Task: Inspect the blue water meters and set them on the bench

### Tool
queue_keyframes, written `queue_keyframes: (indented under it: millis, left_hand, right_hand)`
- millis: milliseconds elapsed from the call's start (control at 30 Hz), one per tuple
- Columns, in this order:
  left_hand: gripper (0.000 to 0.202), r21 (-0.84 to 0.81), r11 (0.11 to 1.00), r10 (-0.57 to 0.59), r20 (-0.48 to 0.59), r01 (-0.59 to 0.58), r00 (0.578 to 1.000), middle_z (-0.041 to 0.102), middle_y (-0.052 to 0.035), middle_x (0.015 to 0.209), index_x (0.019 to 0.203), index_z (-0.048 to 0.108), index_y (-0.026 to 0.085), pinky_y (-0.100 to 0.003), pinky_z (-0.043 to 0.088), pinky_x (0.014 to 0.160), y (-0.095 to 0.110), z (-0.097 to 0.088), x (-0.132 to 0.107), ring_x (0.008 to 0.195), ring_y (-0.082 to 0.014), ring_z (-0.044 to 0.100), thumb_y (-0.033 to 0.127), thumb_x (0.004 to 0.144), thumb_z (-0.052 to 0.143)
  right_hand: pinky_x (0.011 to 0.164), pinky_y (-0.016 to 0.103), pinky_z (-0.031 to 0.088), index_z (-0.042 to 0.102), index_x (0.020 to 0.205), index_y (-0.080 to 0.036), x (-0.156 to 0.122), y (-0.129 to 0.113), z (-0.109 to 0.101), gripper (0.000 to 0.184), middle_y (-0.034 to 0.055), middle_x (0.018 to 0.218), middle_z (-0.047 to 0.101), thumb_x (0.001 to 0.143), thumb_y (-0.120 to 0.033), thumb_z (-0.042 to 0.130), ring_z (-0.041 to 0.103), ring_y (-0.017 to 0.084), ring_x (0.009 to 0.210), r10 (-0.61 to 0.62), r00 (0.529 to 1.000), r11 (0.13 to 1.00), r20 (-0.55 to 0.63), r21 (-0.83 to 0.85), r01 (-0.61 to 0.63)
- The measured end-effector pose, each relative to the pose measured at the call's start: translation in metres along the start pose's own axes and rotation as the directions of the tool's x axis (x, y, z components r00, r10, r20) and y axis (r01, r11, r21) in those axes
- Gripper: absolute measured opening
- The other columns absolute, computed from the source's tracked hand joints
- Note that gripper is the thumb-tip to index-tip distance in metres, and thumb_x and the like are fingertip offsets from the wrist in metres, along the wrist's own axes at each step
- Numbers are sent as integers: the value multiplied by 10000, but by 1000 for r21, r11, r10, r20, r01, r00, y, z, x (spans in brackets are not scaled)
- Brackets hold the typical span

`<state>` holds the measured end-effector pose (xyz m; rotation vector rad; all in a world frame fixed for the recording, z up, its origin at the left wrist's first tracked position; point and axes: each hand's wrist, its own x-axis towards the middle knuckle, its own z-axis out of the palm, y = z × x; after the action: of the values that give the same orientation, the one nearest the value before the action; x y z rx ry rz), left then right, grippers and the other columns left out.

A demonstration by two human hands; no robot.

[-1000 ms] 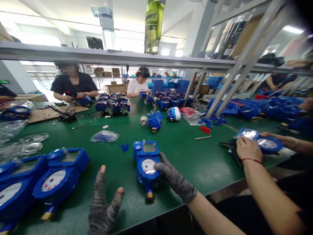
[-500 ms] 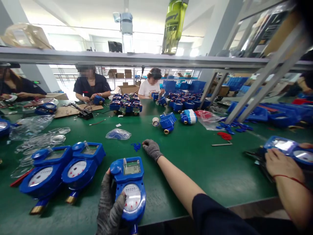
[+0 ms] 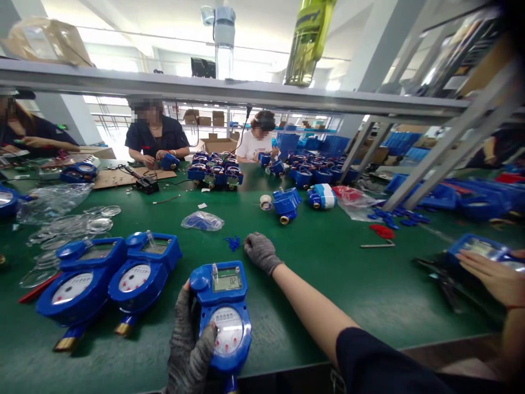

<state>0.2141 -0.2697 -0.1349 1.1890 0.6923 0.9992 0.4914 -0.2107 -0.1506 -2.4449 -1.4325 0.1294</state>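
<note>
My left hand, in a grey fingerless glove, grips a blue water meter near the front edge of the green table; its thumb lies on the round dial. My right hand, gloved too, is stretched forward and rests knuckles-up on the table beside a small heap of blue plastic bits. Its fingers are curled under; whether they hold anything is hidden.
Two more blue meters lie at the left, clear lenses behind them. A plastic bag, a tape roll and further meters sit mid-table. A co-worker's hand holds a meter at right; other people work across the table.
My left hand has taken up the meter from my right and drawn it close. My right hand let go and reached forward to the blue bits; the view shifted.
</note>
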Motion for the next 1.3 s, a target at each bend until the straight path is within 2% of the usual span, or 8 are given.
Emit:
queue_keyframes:
  millis: [167,467,633,700,767,900,1100,1300]
  left_hand:
    - [743,-17,1000,16,-14,-16,1000,380,-28,1554,1496,288,365,-395,365,1131,-3,-2,1,1404,-295,373,427,848,648]
    - [734,49,999,19,-4,-19,1000,387,-37,1551,1492,321,351,-403,372,1126,-1,-10,0,1403,-305,372,420,847,663]
    - [716,30,999,32,16,-33,999,359,-50,1560,1498,300,333,-424,332,1147,0,-7,-1,1408,-296,360,408,871,638]
    - [719,13,999,40,28,-41,999,352,-55,1562,1501,289,332,-442,334,1145,-3,-8,0,1404,-302,363,395,874,636]
    - [717,23,998,57,18,-57,998,341,-54,1568,1500,294,332,-454,320,1152,-5,-8,1,1411,-304,350,389,874,638]
    - [688,-7,997,71,9,-71,997,370,-44,1554,1488,318,334,-417,371,1123,-2,-5,0,1389,-284,390,379,879,635]
    - [665,-19,995,102,-4,-102,995,422,-25,1525,1456,382,327,-314,455,1041,8,-1,-1,1374,-251,418,367,856,666]
    - [677,20,995,94,-36,-94,995,401,-34,1535,1471,366,332,-382,374,1117,3,-2,-1,1385,-269,397,383,861,655]
  right_hand:
    - [854,326,436,713,950,-167,-22,4,-3,224,141,1044,682,920,-273,518,603,242,1005,-66,998,996,3,-57,66]
    - [760,296,443,710,881,-156,-14,0,-7,159,119,944,700,872,-203,558,630,218,860,-41,999,999,-25,3,41]
    - [811,296,459,661,965,-153,-54,-12,-33,183,108,997,677,943,-224,494,612,205,911,-110,986,988,-122,94,122]
    - [812,279,469,628,972,-179,-87,-19,-49,170,74,998,660,966,-266,482,600,181,914,-193,964,958,-180,180,225]
    - [793,295,478,612,923,-192,-121,-28,-63,139,55,930,641,959,-282,512,586,180,874,-345,888,836,-305,331,438]
    - [776,340,468,617,913,-196,-163,-44,-75,83,46,873,634,930,-199,536,559,193,827,-549,764,723,-339,268,637]
    - [813,388,464,635,942,-192,-163,-49,-79,85,65,934,647,921,-198,553,555,217,863,-584,766,754,-269,171,635]
    - [776,342,459,643,903,-189,-160,-45,-82,79,52,891,637,921,-200,567,547,193,831,-619,746,719,-248,204,664]
